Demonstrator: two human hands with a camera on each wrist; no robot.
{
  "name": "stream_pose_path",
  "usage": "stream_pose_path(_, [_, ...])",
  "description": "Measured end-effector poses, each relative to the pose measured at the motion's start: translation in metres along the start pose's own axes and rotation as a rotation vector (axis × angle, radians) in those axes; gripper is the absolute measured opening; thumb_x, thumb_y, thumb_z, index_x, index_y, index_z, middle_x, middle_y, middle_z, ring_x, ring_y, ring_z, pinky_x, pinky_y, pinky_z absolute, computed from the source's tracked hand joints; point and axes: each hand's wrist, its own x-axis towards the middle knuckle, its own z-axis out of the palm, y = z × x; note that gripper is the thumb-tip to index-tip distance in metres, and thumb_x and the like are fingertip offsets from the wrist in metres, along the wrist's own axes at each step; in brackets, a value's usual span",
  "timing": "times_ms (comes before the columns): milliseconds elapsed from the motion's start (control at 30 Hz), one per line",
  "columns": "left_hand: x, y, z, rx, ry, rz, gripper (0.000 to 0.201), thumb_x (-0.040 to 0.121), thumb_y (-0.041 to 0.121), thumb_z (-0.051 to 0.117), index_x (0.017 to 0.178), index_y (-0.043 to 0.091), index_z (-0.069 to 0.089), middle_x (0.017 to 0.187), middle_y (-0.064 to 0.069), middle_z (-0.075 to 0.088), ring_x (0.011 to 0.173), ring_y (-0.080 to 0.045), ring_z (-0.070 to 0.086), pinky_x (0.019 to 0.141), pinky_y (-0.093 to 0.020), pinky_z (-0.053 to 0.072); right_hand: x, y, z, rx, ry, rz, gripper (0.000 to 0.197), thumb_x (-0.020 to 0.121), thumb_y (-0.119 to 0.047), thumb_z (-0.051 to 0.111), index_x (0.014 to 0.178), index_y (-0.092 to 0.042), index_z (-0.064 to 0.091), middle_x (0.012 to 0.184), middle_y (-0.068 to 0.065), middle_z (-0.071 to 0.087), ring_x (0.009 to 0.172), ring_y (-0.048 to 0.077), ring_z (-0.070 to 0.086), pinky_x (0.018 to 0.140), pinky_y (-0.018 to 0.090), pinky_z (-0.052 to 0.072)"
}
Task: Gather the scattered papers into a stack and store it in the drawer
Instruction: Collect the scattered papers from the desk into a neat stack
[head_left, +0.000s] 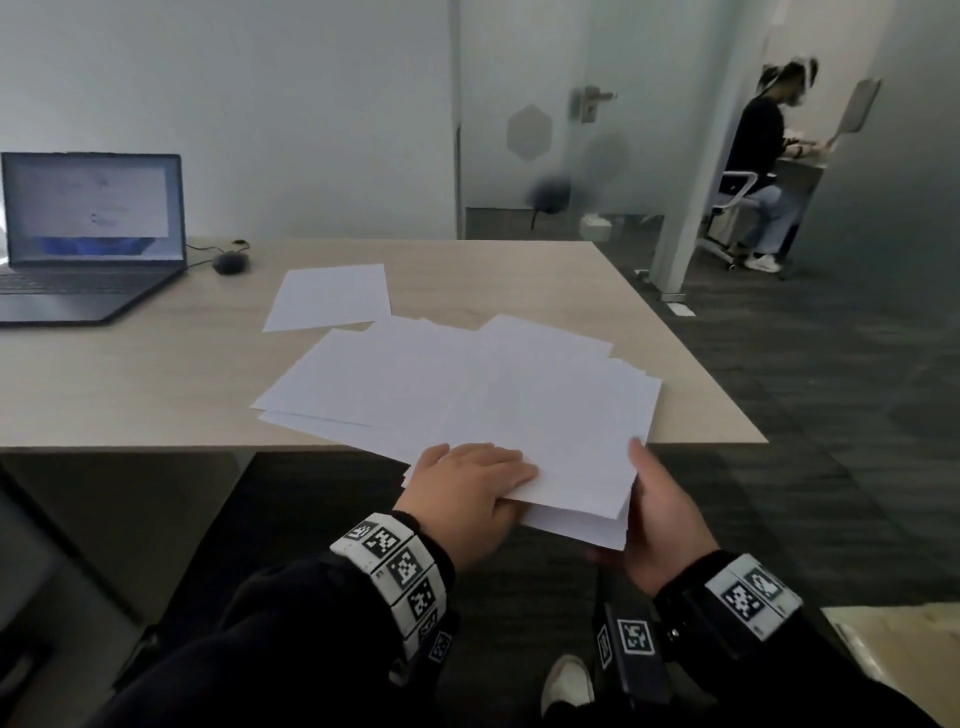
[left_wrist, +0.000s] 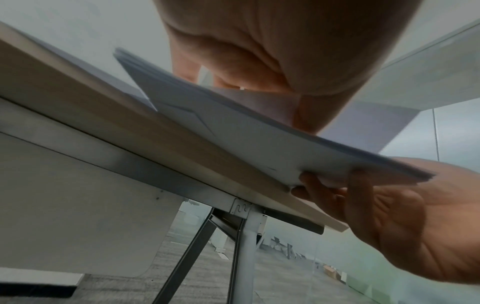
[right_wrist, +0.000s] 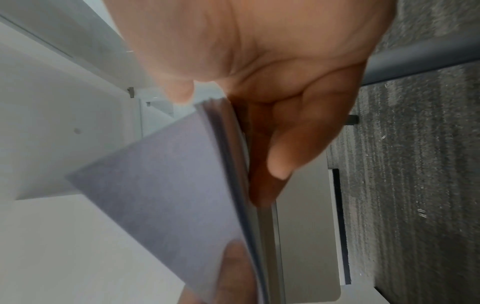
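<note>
A loose fan of white papers lies on the near right part of the desk, its near end hanging over the front edge. My left hand pinches the near left corner, fingers on top and thumb beneath. My right hand grips the near right corner of the thicker bundle, thumb along the edge and fingers underneath. One single sheet lies apart, farther back on the desk.
An open laptop and a mouse sit at the back left of the desk. A pale cabinet stands low at my right. Dark carpet surrounds the desk, and a person sits behind a glass wall.
</note>
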Motion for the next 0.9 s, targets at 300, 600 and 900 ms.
stream_pose_path(300, [0.003,-0.028,-0.003,0.011,-0.03,-0.172,0.102,0.067,0.093,0.025,0.151,0.04,0.007,0.16,0.019,0.014,0.148,-0.004,0.005,0.12,-0.042,0.006,-0.005,-0.026,-0.031,-0.053,0.097,-0.155,0.029,0.095,0.002,0.043,0.116,-0.01,0.06,0.107,0.017,0.07,0.078,0.032,0.067,0.041,0.025,0.05])
stream_pose_path(600, [0.006,-0.051,-0.004,0.076,0.112,-0.305,0.049,0.088,0.055,0.046,0.136,0.044,0.044,0.129,0.017,0.043,0.127,-0.01,0.039,0.109,-0.042,0.023,0.005,-0.033,-0.065,-0.014,0.345,-0.302,0.028,0.092,-0.001,0.048,0.116,-0.01,0.059,0.098,0.01,0.068,0.053,0.018,0.062,0.034,0.023,0.035])
stream_pose_path(900, [-0.009,-0.077,-0.013,-0.025,0.219,-0.317,0.034,0.098,0.046,0.039,0.122,0.037,0.062,0.126,0.014,0.061,0.12,-0.014,0.052,0.102,-0.039,0.037,0.006,-0.03,-0.057,-0.015,0.275,-0.306,0.031,0.092,0.003,0.045,0.115,-0.011,0.06,0.102,0.009,0.069,0.073,0.026,0.062,0.036,0.019,0.042])
